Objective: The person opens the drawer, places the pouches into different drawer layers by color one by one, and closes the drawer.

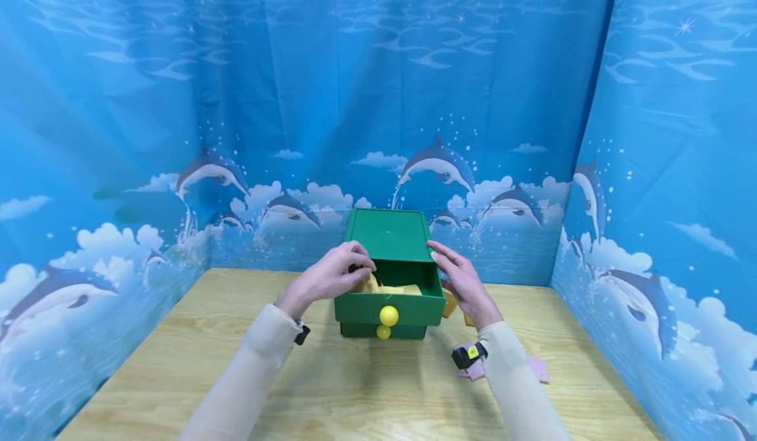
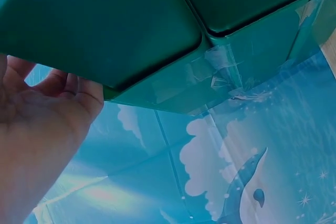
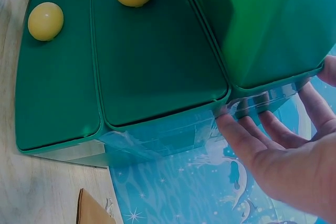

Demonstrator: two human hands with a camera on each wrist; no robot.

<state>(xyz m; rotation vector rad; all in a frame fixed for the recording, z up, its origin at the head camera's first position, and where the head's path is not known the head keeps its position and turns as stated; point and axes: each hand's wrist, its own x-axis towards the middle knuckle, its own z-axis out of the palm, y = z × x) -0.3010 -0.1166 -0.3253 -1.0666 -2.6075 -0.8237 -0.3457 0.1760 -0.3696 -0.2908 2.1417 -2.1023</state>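
A green drawer box [image 1: 388, 234] stands on the table with its top drawer [image 1: 390, 308] pulled out, a yellow knob on its front. Inside the drawer lie soft-looking pale yellow pieces. My left hand [image 1: 334, 271] reaches over the drawer's left side, thumb and fingers pinching a yellow piece [image 1: 371, 285] that rises above the others. In the left wrist view, the fingertips of this hand [image 2: 47, 103] are hidden behind the drawer's edge. With fingers extended, my right hand [image 1: 464, 283] rests against the box's right side; its fingertips touch that side in the right wrist view [image 3: 286, 145].
Below the open drawer are closed drawers with yellow knobs [image 3: 45, 21]. Brown-orange pieces [image 1: 449, 301] lie right of the box, and pink pieces [image 1: 538, 369] lie under my right forearm. Blue dolphin-print curtains [image 1: 378, 99] surround the wooden table [image 1: 331, 395].
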